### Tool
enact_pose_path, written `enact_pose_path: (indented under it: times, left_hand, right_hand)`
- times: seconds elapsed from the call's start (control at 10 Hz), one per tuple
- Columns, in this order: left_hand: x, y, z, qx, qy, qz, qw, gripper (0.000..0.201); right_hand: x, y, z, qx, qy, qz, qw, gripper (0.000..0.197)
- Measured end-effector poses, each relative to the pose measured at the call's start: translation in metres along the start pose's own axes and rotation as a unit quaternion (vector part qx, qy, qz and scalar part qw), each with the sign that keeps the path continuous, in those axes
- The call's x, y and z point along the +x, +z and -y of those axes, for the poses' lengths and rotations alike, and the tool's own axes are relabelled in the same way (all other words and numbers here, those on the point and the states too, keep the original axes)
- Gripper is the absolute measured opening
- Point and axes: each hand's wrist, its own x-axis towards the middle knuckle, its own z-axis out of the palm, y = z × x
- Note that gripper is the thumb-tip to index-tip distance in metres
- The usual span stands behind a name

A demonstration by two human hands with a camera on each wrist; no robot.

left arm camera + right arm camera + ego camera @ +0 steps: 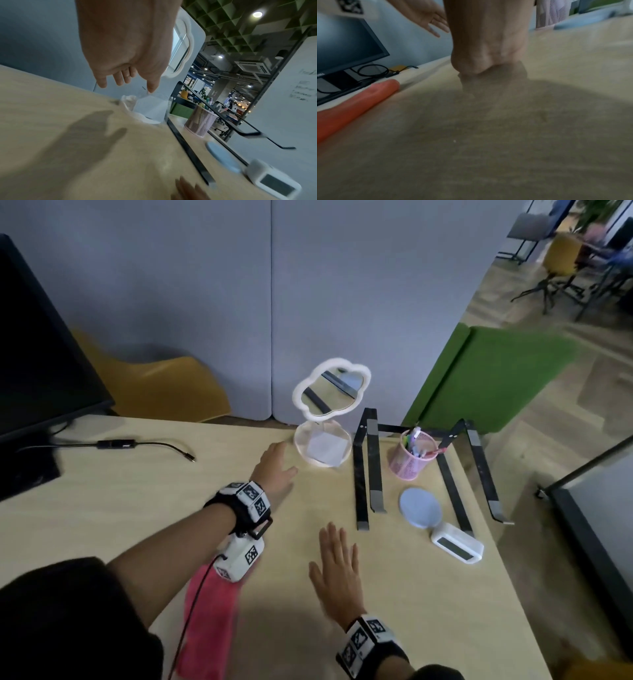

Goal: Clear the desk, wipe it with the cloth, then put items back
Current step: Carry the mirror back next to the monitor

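On the desk (pixel 137 501), the monitor (pixel 37 354) stands at the far left, with an adapter cable (pixel 116 444) lying just to its right. The standing mirror (pixel 330 392) is at the far edge near the middle. Right of it sits the laptop stand (pixel 368 467), and between the stand's two arms are the mesh pen holder (pixel 412 455), farther back, and a round coaster (pixel 419 507), nearer. The digital clock (pixel 457 546) lies just in front of the coaster. The cloth (pixel 209 621) lies at the near edge, left of centre. A chair (pixel 154 385) stands behind the desk.
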Motion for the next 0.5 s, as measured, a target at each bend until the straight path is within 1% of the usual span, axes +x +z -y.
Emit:
enact_pose_path:
  times: [0.1,0.2,0.3,0.4,0.5]
  left_hand:
    - [0.042,0.015,-0.007,-0.054,0.015,-0.023,0.998,0.052]
    - [0.076,0.029,-0.018,-0.094,0.018,-0.042,0.995,0.049]
    - [0.105,0.038,-0.027,-0.172,0.013,-0.051,0.984,0.038]
    - [0.12,0.039,-0.033,-0.241,0.024,-0.047,0.969,0.012]
    - [0.126,0.042,-0.038,-0.295,-0.024,-0.029,0.955,0.005]
  right_hand:
    - [0.004,0.007,0.002,-0.021,0.02,0.017,0.999,0.065]
    - [0.004,0.01,-0.001,-0.032,0.009,-0.008,0.999,0.066]
    - [0.002,0.01,-0.005,-0.031,-0.009,-0.035,0.999,0.072]
    - [0.002,0.009,-0.006,-0.017,0.003,-0.026,1.0,0.073]
    - [0.001,0.011,-0.004,0.011,-0.002,-0.02,1.0,0.072]
